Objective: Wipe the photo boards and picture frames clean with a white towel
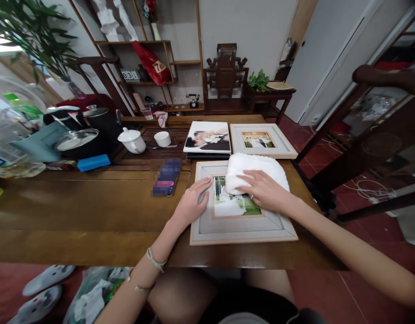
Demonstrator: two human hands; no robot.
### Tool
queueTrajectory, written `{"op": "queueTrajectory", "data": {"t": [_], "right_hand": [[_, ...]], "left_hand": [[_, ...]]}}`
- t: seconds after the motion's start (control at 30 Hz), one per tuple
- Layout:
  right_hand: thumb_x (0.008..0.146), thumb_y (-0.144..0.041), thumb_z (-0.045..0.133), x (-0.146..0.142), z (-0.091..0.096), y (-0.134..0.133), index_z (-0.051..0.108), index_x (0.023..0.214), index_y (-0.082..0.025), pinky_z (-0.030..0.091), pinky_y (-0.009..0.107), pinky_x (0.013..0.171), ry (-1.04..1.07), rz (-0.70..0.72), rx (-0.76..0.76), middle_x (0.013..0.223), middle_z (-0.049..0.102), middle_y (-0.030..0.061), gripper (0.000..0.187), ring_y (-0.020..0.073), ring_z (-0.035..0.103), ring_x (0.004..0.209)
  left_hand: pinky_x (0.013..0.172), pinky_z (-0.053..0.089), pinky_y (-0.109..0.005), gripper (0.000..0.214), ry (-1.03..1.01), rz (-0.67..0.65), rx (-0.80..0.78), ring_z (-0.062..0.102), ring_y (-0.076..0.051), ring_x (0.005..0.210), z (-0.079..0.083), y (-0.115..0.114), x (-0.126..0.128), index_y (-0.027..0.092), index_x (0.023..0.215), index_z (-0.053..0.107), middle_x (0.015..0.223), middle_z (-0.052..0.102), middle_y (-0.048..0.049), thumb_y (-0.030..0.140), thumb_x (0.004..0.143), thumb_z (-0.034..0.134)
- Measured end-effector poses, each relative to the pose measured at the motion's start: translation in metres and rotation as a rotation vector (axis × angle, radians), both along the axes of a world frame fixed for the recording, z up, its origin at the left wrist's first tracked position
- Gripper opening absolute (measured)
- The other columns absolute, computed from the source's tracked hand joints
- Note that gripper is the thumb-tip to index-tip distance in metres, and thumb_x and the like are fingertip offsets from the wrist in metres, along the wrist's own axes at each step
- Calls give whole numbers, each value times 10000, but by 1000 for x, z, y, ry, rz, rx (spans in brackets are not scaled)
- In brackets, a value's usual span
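A large pale picture frame (239,227) with a photo in it lies flat on the wooden table (92,211) in front of me. My left hand (193,202) rests flat on the frame's left border, fingers stretched out. My right hand (263,189) lies flat on a folded white cloth (254,168), pressing it onto the glass over the photo's upper right part. The cloth covers the frame's top right corner.
Behind it lie a smaller framed photo (261,140) and a photo print on a dark book (209,137). A phone (166,177) lies left of the frame. Further left stand a teapot (132,140), cup (162,138), pots and a blue sponge (93,162). Slippers lie on the floor.
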State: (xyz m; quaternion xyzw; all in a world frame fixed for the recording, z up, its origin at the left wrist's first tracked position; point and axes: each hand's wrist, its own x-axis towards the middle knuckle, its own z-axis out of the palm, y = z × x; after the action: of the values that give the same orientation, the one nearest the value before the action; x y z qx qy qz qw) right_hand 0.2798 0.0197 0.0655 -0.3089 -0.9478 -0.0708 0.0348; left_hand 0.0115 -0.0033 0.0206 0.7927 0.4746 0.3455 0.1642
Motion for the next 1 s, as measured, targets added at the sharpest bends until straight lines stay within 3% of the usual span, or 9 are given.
{"op": "queueTrajectory", "data": {"t": [0.17,0.23,0.3,0.4,0.5,0.6,0.73,0.83,1.0], "right_hand": [[756,-54,540,-15,17,-71,658,1134,-208,419,518,977,17,198,-212,1392,526,123,425,346,471,1261],[757,-49,529,-10,29,-86,666,1097,-221,435,480,973,44,236,-283,1363,556,103,406,313,499,1238],[740,-28,519,1,37,-80,676,1056,-237,454,450,951,59,199,-312,1284,611,87,411,280,551,1172],[722,-7,514,21,32,-43,685,1031,-228,458,466,931,55,50,-213,1161,652,105,417,276,592,1085],[730,4,515,30,12,-4,640,1146,-189,388,534,1008,55,-78,-14,1291,567,155,475,331,485,1242],[713,41,496,22,0,4,612,1172,-171,371,531,1027,35,-171,84,1383,493,170,519,349,411,1316],[715,50,482,-7,13,-40,609,1162,-187,468,479,895,-51,-138,-12,1271,579,174,521,342,530,1190],[730,-26,570,-31,27,-82,617,1164,-230,503,450,826,-65,6,-177,1250,599,156,482,338,578,1119],[894,-186,551,-69,13,-113,656,1069,-223,502,503,814,31,28,-9,1264,592,206,208,370,586,1127]], "left_hand": [[1102,427,-445,368,1,20,-13,565,-247,1249,-2,1,0,160,1208,658,1303,635,-104,179,881,490],[1108,421,-440,366,11,15,-13,559,-245,1256,-2,2,-1,151,1208,658,1309,631,-105,180,886,487],[1116,411,-436,359,19,8,-11,553,-243,1263,-3,2,-1,144,1201,662,1317,625,-108,185,891,486],[1115,413,-439,347,25,1,-17,550,-243,1267,-3,2,-2,155,1188,670,1325,620,-105,194,895,489],[1109,420,-443,341,26,1,-22,551,-247,1266,-2,2,-1,160,1180,676,1326,618,-106,201,894,493],[1106,426,-439,337,15,8,-16,555,-246,1262,-2,2,-1,163,1170,682,1319,624,-102,198,888,500],[1098,435,-445,335,-8,19,-3,571,-240,1246,-2,2,0,173,1159,684,1303,636,-98,184,878,502],[1088,445,-452,333,-11,20,4,585,-242,1228,-2,2,1,171,1149,688,1281,651,-104,179,876,497],[1092,441,-443,335,-16,16,-12,579,-243,1234,-2,3,1,149,1138,694,1276,653,-112,170,890,470]]}}
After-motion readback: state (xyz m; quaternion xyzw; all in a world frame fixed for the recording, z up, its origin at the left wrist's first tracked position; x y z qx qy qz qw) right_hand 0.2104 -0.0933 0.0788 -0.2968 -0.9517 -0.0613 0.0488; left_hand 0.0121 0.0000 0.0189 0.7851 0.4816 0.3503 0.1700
